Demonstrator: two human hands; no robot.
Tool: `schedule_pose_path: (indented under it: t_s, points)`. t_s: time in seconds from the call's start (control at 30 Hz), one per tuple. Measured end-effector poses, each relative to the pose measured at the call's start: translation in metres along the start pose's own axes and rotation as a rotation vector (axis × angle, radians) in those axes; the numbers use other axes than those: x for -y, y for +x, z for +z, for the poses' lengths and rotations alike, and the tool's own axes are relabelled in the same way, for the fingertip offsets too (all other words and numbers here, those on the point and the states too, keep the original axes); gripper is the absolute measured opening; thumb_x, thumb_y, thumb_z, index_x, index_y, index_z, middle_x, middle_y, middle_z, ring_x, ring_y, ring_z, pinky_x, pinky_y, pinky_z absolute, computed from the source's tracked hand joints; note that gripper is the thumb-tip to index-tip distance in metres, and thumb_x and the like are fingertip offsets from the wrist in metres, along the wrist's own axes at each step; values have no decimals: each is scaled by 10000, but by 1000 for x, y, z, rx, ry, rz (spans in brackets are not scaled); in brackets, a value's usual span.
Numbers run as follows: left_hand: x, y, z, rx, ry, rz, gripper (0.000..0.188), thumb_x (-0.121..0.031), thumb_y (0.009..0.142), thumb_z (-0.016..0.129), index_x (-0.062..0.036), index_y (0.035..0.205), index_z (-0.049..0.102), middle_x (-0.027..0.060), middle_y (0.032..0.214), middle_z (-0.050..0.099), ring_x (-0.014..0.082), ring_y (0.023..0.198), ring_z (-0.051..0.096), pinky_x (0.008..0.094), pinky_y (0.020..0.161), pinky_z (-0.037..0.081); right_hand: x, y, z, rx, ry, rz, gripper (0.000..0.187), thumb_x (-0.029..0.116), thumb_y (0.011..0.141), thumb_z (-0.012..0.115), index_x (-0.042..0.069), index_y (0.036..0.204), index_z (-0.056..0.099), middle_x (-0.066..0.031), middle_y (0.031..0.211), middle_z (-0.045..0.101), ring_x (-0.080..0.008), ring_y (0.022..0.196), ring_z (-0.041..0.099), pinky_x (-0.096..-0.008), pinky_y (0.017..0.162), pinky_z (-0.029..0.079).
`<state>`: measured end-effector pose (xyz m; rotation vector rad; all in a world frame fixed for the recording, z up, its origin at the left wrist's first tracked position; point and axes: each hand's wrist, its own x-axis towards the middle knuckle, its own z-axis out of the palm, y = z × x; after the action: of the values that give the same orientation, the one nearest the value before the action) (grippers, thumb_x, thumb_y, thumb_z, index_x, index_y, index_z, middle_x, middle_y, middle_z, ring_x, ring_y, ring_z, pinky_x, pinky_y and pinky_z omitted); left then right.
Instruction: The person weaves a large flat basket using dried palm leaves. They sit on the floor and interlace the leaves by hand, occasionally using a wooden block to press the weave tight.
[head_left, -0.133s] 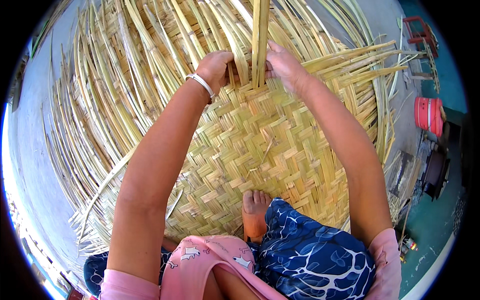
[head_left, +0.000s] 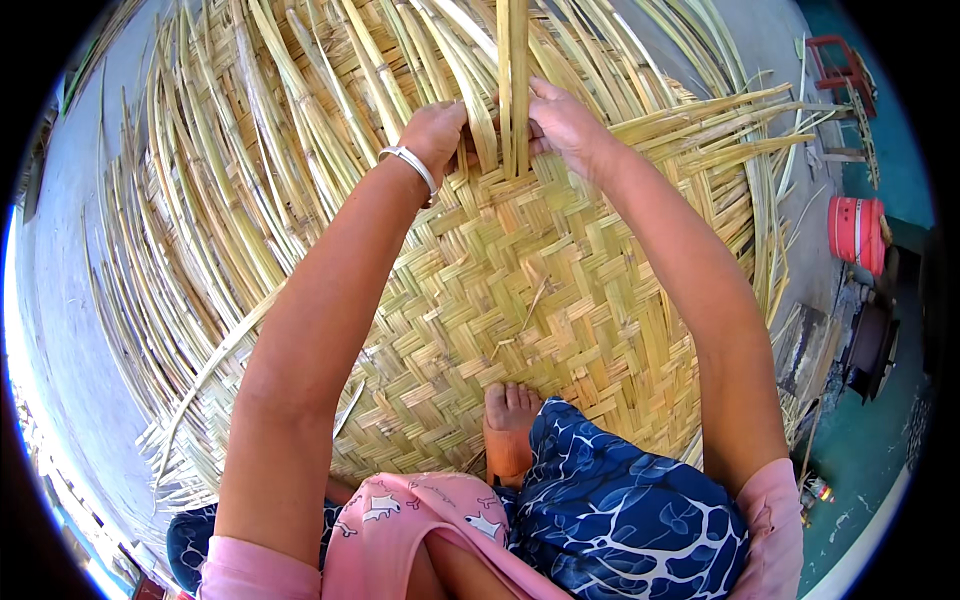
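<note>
A pale yellow-green mat woven of flat split-cane strips in a zigzag pattern spreads beneath me. At its far working edge, two split-cane strips stand up from the weave. My right hand is closed beside their base, fingertips partly hidden behind them. My left hand, with a silver bangle at the wrist, is closed at the lower end of a bent cane strip. Its fingers are partly hidden behind that strip. Both hands are close together, with the upright strips between them.
Long loose cane strips fan out beyond and left of the weave; more strips stick out rightward. My bare foot rests on the mat. At right stand a red container and a dark red stool-like frame.
The upright strips have shifted slightly to the left at the top. My left hand and forearm have moved a little to the right; the right hand has barely moved.
</note>
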<state>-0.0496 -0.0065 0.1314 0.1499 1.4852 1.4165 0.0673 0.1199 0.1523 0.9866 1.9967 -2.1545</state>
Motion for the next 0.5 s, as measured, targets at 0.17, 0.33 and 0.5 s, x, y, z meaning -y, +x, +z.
schedule_pose_path:
  t_s: [0.17,0.33,0.5]
  points:
    - [3,11,-2,-121,165,77,261,-214,851,577,46,878,574,123,725,609,219,522,594,342,468,504,15,5,1,-8,77,-39,297,225,934,446,84,1190,498,-17,928,632,-113,779,593,-272,670,473]
    - [2,6,11,-316,338,219,262,-175,847,603,73,935,601,135,740,639,206,549,627,315,475,500,30,0,-4,-27,340,-198,259,250,934,472,57,1103,505,-51,905,618,-142,785,606,-292,705,503]
    - [4,7,2,-104,231,254,224,-130,871,592,15,1039,622,60,784,647,131,599,603,263,533,497,19,2,-11,7,463,-188,226,261,937,474,79,1066,510,-38,876,599,-136,765,582,-286,705,490]
